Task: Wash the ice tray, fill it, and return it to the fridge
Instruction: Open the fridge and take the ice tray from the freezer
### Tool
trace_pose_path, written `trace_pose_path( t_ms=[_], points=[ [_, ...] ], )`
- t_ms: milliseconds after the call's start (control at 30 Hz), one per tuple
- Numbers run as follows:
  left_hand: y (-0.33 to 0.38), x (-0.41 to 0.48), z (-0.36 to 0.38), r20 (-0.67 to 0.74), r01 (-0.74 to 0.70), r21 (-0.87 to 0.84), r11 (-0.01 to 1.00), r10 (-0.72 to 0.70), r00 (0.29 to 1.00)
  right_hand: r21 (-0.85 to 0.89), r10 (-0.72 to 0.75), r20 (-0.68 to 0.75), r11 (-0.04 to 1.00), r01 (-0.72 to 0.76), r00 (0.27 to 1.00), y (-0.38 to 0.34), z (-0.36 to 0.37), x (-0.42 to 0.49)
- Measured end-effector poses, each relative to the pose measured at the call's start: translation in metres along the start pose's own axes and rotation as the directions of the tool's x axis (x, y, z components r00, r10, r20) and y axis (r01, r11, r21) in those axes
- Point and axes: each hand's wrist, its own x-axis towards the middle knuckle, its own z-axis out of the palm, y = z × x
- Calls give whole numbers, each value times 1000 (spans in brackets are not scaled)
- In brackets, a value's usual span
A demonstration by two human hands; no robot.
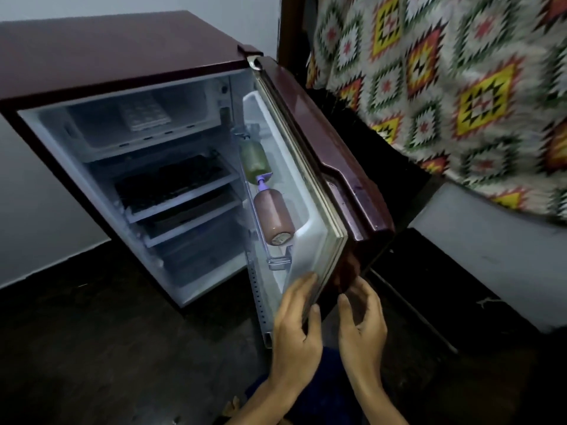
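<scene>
Your left hand point(294, 320) is at the free edge of the door point(337, 167), near its lower corner. Its lightly bent fingers lie on the white inner lining and the thumb sits against the gasket. The hand rests there and is not clamped round anything.

Your right hand point(362, 323) is just beside it on the door's outer side. Its fingers are loosely curled and hold nothing. You cannot tell from this view whether the fingertips touch the outer face.

The door stands wide open on the fridge point(107, 50).

- **Door rack point(277, 262):** It holds two bottles in line along the door. The brown bottle point(274, 219) is nearer the free edge and the green bottle point(254, 159) is nearer the hinge. The brown bottle's purple pump points at the green one.
- **Freezer point(190, 96):** This is the top compartment. The ice tray point(144, 113) lies flat on its floor, right of centre and well apart from both hands. Blur hides what is in the tray's cells.
- **Shelves below:** Both are dark and their contents cannot be made out.

A patterned cloth point(460, 87) hangs to the right of the door.
</scene>
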Motion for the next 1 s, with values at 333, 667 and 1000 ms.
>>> trace_pose_path(
  t_ms=[333,667,1000],
  points=[
    [-3,20,38,262,-96,8,995,90,961,-16,14,-72,1000,-15,997,15,-18,36],
    [-48,66,-44,-41,-181,209,961,194,980,-35,166,117,986,-163,979,10,72,0],
    [-112,261,-222,-459,125,171,977,-33,888,57,-92,474,996,73,875,-109,306,102]
  ],
)
